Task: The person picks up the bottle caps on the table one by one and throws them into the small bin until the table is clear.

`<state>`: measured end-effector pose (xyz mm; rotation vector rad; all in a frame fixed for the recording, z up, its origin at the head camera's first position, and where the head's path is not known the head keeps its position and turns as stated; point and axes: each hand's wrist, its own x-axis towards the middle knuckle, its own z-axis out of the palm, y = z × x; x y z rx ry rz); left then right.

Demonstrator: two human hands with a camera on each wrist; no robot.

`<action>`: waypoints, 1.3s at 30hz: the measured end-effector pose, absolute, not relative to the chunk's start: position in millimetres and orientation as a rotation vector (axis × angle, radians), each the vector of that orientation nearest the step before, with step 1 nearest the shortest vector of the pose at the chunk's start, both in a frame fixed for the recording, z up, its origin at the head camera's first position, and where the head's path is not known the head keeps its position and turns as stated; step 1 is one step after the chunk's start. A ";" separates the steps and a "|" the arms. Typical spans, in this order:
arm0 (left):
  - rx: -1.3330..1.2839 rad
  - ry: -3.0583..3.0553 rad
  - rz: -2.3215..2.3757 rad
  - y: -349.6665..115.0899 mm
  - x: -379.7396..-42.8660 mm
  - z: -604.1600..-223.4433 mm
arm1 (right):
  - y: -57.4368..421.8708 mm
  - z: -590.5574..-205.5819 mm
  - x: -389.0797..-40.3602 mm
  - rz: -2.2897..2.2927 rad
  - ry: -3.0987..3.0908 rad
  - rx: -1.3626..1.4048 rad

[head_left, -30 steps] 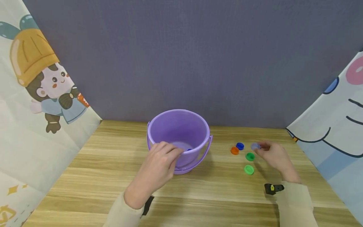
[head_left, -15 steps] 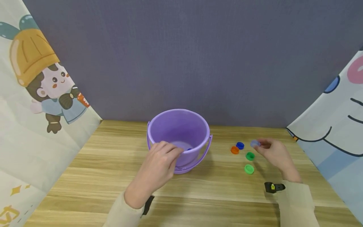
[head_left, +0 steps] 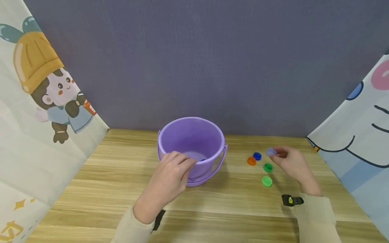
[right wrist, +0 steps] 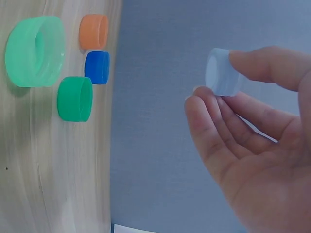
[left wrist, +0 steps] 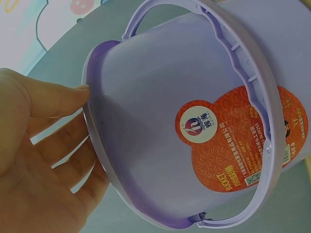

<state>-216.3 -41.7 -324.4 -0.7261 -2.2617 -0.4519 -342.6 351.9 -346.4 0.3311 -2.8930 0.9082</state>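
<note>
A purple plastic bucket (head_left: 192, 136) stands near the back of the table, just left of my right hand's side. My left hand (head_left: 169, 173) grips its front rim, thumb on the outer wall and fingers over the inside in the left wrist view. A small dark blue object (head_left: 203, 160) shows on the bucket floor, partly hidden by the rim. To the right, my right hand (head_left: 294, 165) pinches a pale translucent bottle cap (right wrist: 222, 72) between thumb and fingertips. That cap is held up above the table, beyond the other caps.
Several bottle caps lie between bucket and right hand: orange (head_left: 251, 161), blue (head_left: 257, 156), dark green (head_left: 268, 167) and light green (head_left: 267, 181). The bucket's handle (left wrist: 265, 87) hangs down its front. A grey panel (head_left: 206, 67) rises behind the wooden table (head_left: 218, 216).
My right hand has shifted slightly left and away from me, carrying the translucent bottle cap. The left hand and the bucket have stayed in place.
</note>
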 end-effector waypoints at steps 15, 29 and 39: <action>-0.757 -2.262 -0.462 -52.4 -204.0 -326.7 | 328.4 -341.1 -313.1 0.939 -2.856 0.357; -0.793 -2.257 -0.467 -61.6 -193.6 -327.7 | 312.7 -334.5 -286.4 0.905 -2.773 0.384; -0.798 -2.259 -0.466 -63.6 -192.1 -327.8 | 305.8 -329.6 -279.0 0.917 -2.771 0.388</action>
